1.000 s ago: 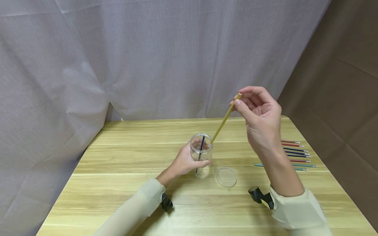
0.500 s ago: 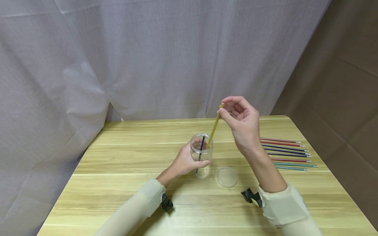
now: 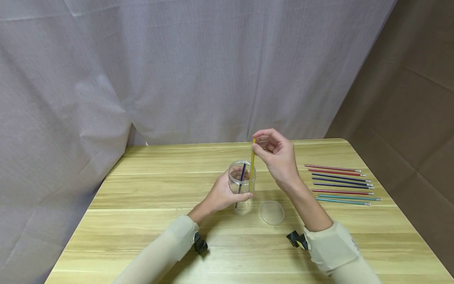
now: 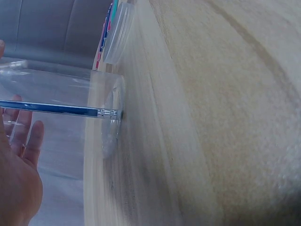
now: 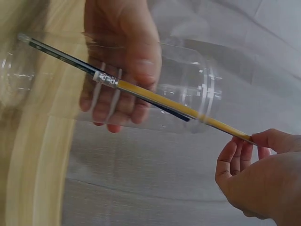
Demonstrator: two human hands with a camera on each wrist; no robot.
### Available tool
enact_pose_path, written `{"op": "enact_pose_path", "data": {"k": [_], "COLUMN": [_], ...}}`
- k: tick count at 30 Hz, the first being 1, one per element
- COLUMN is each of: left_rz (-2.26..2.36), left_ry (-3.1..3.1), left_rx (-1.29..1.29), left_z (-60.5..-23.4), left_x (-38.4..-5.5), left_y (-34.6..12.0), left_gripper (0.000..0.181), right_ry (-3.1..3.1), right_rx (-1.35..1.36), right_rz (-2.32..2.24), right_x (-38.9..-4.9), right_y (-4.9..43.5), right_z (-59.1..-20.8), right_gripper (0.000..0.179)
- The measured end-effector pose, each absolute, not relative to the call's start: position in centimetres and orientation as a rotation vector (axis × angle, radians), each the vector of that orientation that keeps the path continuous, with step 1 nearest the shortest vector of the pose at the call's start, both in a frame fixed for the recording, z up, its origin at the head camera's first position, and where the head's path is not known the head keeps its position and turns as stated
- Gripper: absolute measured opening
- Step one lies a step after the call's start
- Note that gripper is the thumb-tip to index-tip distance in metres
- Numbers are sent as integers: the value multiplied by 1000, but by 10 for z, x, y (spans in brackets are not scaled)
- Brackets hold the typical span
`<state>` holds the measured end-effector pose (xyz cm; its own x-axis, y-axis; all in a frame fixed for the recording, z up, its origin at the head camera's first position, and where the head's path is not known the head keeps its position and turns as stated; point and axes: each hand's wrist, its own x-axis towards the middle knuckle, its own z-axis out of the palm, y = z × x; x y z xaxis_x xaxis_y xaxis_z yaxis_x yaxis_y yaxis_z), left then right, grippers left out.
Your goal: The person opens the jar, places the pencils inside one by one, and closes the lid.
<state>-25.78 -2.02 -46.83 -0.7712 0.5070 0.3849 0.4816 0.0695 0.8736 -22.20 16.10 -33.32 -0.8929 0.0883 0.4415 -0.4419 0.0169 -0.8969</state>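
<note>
My left hand grips a clear plastic jar round its side, the jar upright on the wooden table. Inside leans a dark blue pencil, its eraser end at the jar's bottom. Above the rim, my right hand pinches a yellow pencil by its upper end between thumb and fingers. The yellow pencil's lower part, with the metal ferrule, is within the jar, partway down. Seen from the right wrist, the left fingers curl behind the clear wall.
A round clear lid lies on the table just right of the jar. Farther right, several red, blue and teal pencils lie side by side, erasers to the right. A grey curtain hangs behind the table.
My right hand has moved left and down, bringing the yellow pencil from beside the jar's rim to nearly upright inside it. The left hand and jar have stayed in place.
</note>
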Motion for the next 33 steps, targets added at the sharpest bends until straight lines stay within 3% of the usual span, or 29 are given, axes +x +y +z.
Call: {"op": "enact_pose_path", "data": {"k": [15, 33], "left_rz": [1784, 1823], "left_ry": [2375, 2279], "left_rx": [1055, 1094], "left_z": [-468, -469], "left_x": [-258, -259], "left_y": [-22, -22], "left_gripper": [72, 71], "right_ry": [-2127, -2319], "right_rx": [351, 329], "right_rz": [1830, 1556], "right_x": [-228, -224], "right_y": [159, 155], "right_z": [-359, -364], "right_gripper": [18, 4]}}
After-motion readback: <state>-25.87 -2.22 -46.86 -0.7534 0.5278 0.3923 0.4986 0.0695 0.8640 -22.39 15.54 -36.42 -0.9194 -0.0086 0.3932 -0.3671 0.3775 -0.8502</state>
